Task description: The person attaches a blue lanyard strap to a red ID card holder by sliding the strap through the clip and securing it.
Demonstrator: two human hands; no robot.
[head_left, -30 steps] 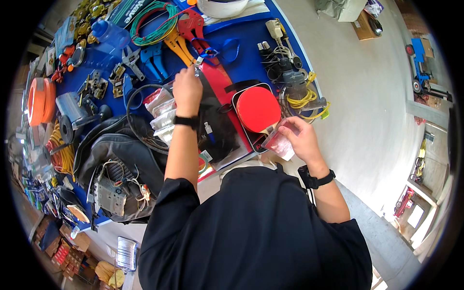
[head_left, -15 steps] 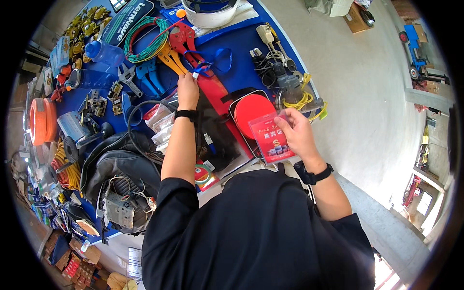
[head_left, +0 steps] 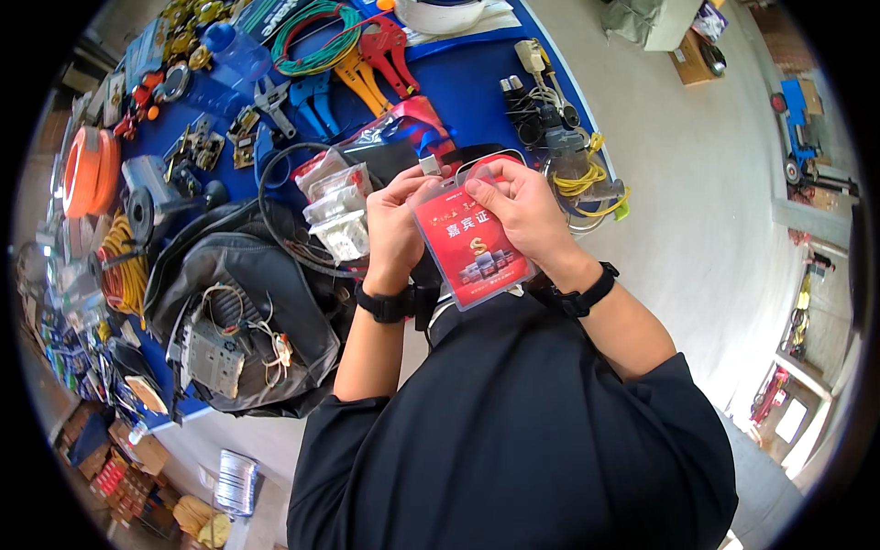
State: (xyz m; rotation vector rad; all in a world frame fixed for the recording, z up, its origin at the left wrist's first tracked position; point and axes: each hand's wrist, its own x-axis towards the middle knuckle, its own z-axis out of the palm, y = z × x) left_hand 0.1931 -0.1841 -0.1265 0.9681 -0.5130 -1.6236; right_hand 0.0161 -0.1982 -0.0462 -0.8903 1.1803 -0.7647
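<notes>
Two hands meet over the near edge of a blue-covered table [head_left: 477,82] in the head view. The left hand [head_left: 396,223] grips the left edge and upper corner of a red badge card in a clear plastic sleeve [head_left: 470,246], fingers closed on it. The right hand [head_left: 521,213] pinches the top edge of the same sleeve, thumb in front and fingertips behind. The card stands tilted, its printed face toward the camera, held above the table edge just in front of the person's chest. A small metal clip [head_left: 429,165] shows at the top of the sleeve, with a blue lanyard [head_left: 417,133] running from it to the far side. Each wrist carries a black wristband.

Directly behind the hands lies a red table-tennis paddle [head_left: 495,161], mostly hidden by the fingers. Left of the left hand lies a pile of small clear bags [head_left: 337,206], and near-left of that a black leather bag [head_left: 243,284] with a loose circuit unit and wires [head_left: 215,353] on it. A black cable loop [head_left: 275,197] lies between bags and leather bag. Far on the table lie blue pliers [head_left: 312,92], yellow-handled cutters [head_left: 362,78], a red pipe cutter [head_left: 390,46] and a green wire coil [head_left: 321,37]. Right of the hands sits a tangle of plugs with yellow cable [head_left: 573,174]. An orange reel [head_left: 87,170] sits at the far left.
</notes>
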